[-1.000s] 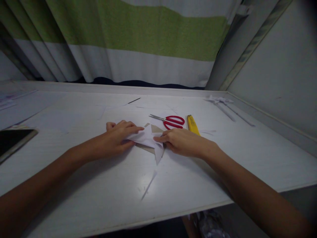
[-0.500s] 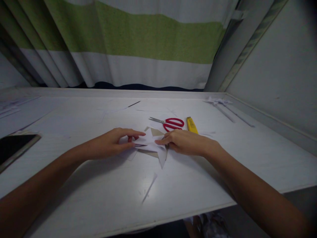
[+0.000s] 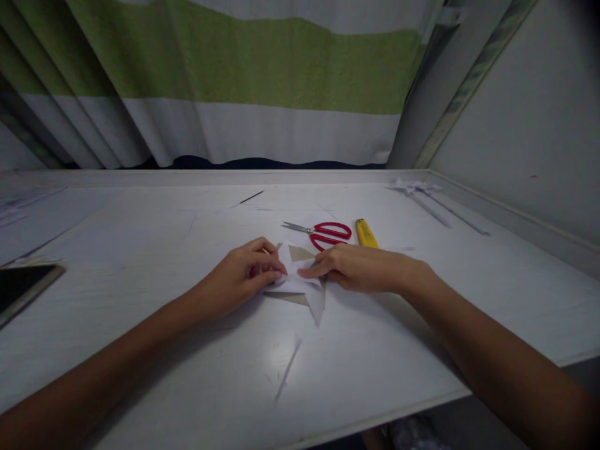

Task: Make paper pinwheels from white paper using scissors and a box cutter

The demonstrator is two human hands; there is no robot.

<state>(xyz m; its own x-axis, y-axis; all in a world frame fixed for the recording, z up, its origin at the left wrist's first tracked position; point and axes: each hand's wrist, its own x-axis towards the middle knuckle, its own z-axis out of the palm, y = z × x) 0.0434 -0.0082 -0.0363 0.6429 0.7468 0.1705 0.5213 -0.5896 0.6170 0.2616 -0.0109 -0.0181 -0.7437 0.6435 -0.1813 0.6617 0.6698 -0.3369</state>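
A folded white paper piece (image 3: 300, 284) with pointed flaps lies on the white table (image 3: 140, 250), over a tan scrap. My left hand (image 3: 244, 275) pinches its left edge with curled fingers. From the right, my right hand (image 3: 349, 267) presses flat on the paper, index finger pointing left onto the fold. Both hands touch the paper at the table's middle.
Red-handled scissors (image 3: 323, 231) and a yellow utility knife (image 3: 365, 234) lie just behind my right hand. A thin paper sliver (image 3: 288, 369) lies nearer me. A dark phone (image 3: 23, 287) sits at the left edge. Folded paper strips (image 3: 431, 200) rest at the far right; a striped curtain hangs behind.
My left hand has slid right and curled its fingers onto the paper's left edge. The paper has shifted slightly right. My right hand stays pressing it.
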